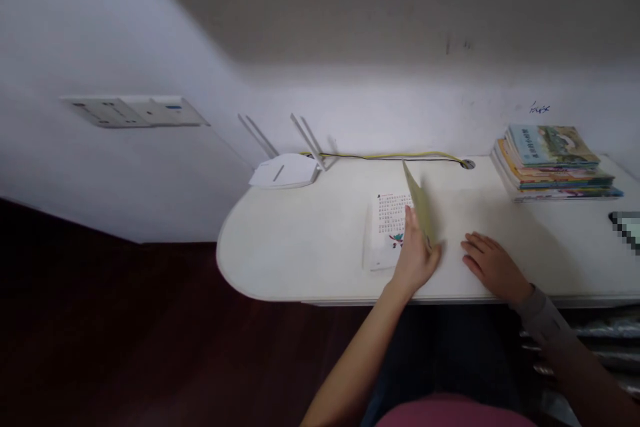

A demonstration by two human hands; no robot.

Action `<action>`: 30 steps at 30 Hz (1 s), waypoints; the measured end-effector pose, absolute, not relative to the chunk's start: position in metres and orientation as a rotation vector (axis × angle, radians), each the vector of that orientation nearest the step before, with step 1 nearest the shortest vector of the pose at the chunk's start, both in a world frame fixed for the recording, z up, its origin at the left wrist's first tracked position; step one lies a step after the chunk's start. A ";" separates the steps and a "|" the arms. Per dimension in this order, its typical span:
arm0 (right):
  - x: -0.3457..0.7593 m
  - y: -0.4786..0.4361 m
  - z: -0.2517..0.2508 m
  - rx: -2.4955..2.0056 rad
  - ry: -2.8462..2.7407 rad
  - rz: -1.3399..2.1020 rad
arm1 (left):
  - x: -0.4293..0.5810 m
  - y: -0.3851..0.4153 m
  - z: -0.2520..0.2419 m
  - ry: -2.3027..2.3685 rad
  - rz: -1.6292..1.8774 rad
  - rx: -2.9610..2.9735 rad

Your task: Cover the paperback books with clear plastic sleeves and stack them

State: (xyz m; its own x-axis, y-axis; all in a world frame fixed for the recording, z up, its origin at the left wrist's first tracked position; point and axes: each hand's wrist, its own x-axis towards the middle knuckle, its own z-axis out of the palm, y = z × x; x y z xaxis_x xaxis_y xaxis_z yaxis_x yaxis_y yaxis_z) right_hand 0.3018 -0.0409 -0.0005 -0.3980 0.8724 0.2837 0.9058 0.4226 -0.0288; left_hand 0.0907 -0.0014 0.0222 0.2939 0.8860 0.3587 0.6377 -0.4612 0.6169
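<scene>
An open book (385,252) lies on the white desk, its left page printed with text and a small coloured picture. My left hand (415,255) grips the book's yellowish-green cover (419,200) near its lower edge, thumb on the right and fingers on the left. That cover stands nearly upright, and part of the page is hidden behind my fingers. To the right of the book, my right hand (495,268) rests palm down on the desk with its fingers stretched out, holding nothing and apart from the book.
A white router (285,171) with raised antennas stands at the back left of the desk (280,247). Yellow and black cables (385,157) run along the wall to a round hole (468,164). Stacked books (557,163) sit at the back right; a dark-edged object (625,230) is at the right edge.
</scene>
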 end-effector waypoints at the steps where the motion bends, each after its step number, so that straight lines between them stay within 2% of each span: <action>1: 0.305 -0.040 -0.001 -1.582 -2.400 -0.194 | 0.098 0.002 0.024 1.393 0.856 2.276; 6: 0.315 -0.037 -0.009 -1.683 -2.358 -0.174 | 0.115 0.002 0.029 1.498 0.307 2.553; 10: 0.322 -0.036 -0.012 -1.641 -2.348 -0.090 | 0.117 -0.008 0.030 1.624 0.134 2.645; 17: 0.326 -0.034 -0.008 -1.586 -2.240 -0.023 | 0.117 -0.011 0.024 1.700 0.077 2.652; 30: 0.327 -0.032 -0.006 -1.587 -2.293 0.001 | 0.120 -0.010 0.021 1.659 0.245 2.602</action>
